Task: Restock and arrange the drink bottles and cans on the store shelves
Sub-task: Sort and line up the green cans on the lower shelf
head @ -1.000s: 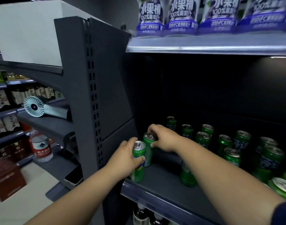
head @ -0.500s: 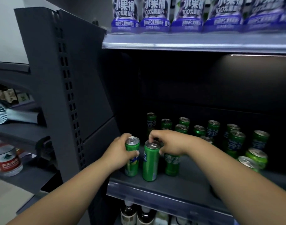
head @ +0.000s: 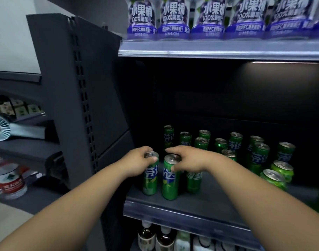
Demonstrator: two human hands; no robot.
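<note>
Two tall green soda cans stand side by side at the front left of the dark middle shelf. My left hand wraps the top of the left can. My right hand grips the rim of the right can from above. A third green can stands just right of them, partly hidden under my right wrist. Several more green cans stand scattered farther back and to the right.
Purple-labelled juice bottles line the upper shelf. Bottles stand on the shelf below. The grey perforated shelf side panel rises at left. Beyond it lie a small fan and a red-labelled water bottle.
Both hands have brought their cans forward and set them upright next to each other at the shelf's front left. The camera view has shifted right.
</note>
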